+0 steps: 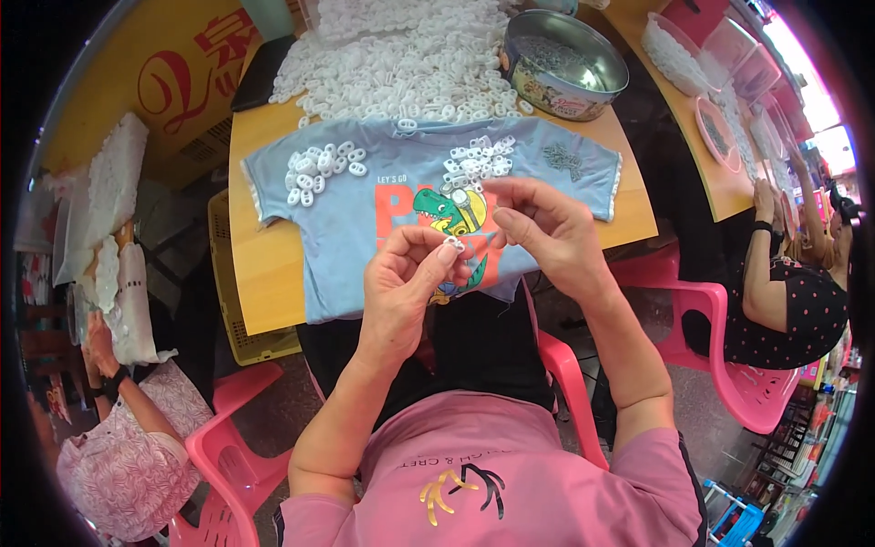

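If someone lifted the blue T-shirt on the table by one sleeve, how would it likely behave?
The blue T-shirt would probably flop, since its cloth lies flat with soft wrinkles. The loose white pieces heaped on it would likely slide off, as nothing visible fastens them.

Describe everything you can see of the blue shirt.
The blue shirt looks like cloth, with short sleeves edged in white and a green dinosaur print with orange letters. It lies spread on the yellow table, collar toward the far side. Two groups of white pieces and a dark pile rest on it; the left hand and right hand partly hide it.
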`<act>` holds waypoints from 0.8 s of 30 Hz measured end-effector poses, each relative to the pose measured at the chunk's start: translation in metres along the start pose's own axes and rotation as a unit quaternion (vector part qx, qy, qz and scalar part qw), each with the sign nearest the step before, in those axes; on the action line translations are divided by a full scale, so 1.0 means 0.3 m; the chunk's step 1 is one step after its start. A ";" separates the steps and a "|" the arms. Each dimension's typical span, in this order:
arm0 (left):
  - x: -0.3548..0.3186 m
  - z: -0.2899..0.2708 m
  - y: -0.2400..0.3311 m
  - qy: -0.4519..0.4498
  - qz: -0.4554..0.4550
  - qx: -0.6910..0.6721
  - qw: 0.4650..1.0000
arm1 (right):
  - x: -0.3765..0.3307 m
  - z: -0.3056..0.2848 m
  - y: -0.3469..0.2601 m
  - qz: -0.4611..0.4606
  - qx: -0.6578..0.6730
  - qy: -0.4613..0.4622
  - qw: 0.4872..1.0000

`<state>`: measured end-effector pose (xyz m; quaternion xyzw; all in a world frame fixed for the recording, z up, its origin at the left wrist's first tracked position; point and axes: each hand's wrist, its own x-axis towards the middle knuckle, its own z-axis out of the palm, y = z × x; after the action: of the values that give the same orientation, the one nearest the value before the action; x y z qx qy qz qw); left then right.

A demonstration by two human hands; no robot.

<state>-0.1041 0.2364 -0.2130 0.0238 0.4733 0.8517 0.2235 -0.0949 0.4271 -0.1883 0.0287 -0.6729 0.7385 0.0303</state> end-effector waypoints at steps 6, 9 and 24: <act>-0.012 0.012 0.019 -0.010 0.036 0.014 0.999 | -0.030 0.046 0.000 0.067 0.069 0.002 0.995; -0.013 0.004 0.017 -0.013 0.055 0.027 0.998 | -0.039 0.067 0.012 0.082 0.099 0.011 0.992; -0.029 0.018 0.026 -0.013 0.084 0.047 0.995 | -0.061 0.121 0.041 0.026 0.077 0.024 0.996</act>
<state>-0.0978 0.2336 -0.2022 0.0850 0.5063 0.8440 0.1554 -0.0775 0.3896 -0.1985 -0.0040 -0.6139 0.7890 0.0250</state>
